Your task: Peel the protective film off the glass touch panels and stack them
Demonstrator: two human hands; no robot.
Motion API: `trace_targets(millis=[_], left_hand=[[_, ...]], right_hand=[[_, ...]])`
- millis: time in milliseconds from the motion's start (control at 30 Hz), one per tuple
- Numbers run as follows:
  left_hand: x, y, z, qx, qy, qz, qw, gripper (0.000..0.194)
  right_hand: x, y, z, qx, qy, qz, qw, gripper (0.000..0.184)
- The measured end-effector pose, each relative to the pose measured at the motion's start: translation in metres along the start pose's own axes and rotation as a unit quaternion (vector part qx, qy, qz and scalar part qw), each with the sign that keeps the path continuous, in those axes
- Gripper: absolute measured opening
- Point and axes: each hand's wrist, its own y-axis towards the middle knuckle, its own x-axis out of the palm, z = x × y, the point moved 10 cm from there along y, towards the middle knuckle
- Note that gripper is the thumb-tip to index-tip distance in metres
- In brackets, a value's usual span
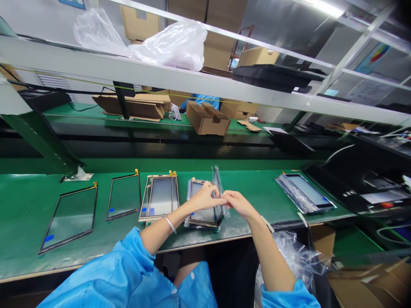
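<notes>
A stack of touch screen panels [203, 216] with dark frames lies on the green bench in front of me. One thin panel in a clear plastic sleeve [217, 177] stands tilted up on edge at the stack's right side. My left hand [207, 197], a silver bangle on its wrist, reaches over the stack, its fingers closed at the sleeve. My right hand [237, 202] pinches the sleeve's edge from the right, fingertips close to the left ones. The exact grip points are partly hidden by the fingers.
Left of the stack lie a pile of panels [162, 194] and two single panels, one a glass panel [72, 216]. Wrapped panels [303, 192] lie at the right. Plastic bags [173, 45] rest on the shelf above. Behind stands a cardboard box [207, 119]; crumpled plastic [285, 256] hangs below.
</notes>
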Motion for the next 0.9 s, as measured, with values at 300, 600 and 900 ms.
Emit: trace_targets(millis=[300,600,900], left_hand=[[-0.007,-0.012,-0.007,-0.060,0.084,-0.037,0.994,0.022],[0.001,-0.020,-0.013,-0.086,0.105,-0.093,0.986,0.046],[0.004,-0.009,0.003,-0.035,0.043,-0.052,0.997,0.030]], right_hand=[[0.011,0.008,-0.003,-0.010,-0.033,-0.008,0.999,0.021],[0.016,0.009,-0.004,-0.017,-0.049,-0.010,0.999,0.026],[0.003,0.000,-0.001,-0.019,-0.056,0.004,0.998,0.047]])
